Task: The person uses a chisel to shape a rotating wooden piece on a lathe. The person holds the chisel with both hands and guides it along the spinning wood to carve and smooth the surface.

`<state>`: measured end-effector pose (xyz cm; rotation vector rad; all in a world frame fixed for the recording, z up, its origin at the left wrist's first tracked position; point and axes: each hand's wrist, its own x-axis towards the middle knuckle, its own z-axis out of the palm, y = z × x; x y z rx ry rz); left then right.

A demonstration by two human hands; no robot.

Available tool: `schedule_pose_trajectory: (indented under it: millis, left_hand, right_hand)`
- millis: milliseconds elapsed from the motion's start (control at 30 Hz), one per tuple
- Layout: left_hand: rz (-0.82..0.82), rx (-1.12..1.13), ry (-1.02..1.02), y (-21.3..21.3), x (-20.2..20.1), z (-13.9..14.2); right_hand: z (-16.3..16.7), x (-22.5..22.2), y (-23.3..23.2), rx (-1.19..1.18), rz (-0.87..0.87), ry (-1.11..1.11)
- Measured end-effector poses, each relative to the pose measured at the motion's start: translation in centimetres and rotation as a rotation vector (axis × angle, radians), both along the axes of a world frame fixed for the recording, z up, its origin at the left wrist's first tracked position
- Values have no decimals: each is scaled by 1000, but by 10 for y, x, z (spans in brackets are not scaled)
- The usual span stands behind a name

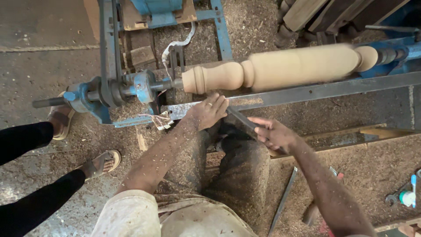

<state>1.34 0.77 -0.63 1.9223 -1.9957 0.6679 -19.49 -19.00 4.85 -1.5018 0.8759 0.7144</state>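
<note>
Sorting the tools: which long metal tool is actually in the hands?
The dark chisel, gripped by right hand and steadied by left hand; the other bar lies untouched on the sawdust.

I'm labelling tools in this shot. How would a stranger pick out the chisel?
Find the pale wooden spindle across the blue lathe. Below it, the left hand and right hand share one dark flat bar, the chisel. Other tools lie loose in sawdust; only this is held.

I see a woodturning workshop: a blue lathe point(109, 90) holds a turned wooden spindle point(280, 68), sawdust point(351, 171) carpets the floor below it, loose chisels point(283, 199) lie nearby.
</note>
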Motion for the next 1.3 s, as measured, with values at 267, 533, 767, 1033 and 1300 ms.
schedule_pose_trajectory:
  millis: [267,533,767,1033,1300]
  left_hand:
    - [-70,81,164,11,-2,-2]
    - [-111,115,162,23,4,-4]
    - [-63,98,161,24,3,-3]
    - [-57,77,160,24,2,-2]
    - [-52,90,148,22,3,0]
  right_hand:
    - [-10,-27,39,-18,-174,71]
    - [-51,-44,108,-69,-356,-244]
    - [-43,-34,107,-128,-328,-130]
    - [-55,-37,118,-35,-449,-188]
    - [-66,-36,128,-60,-471,-278]
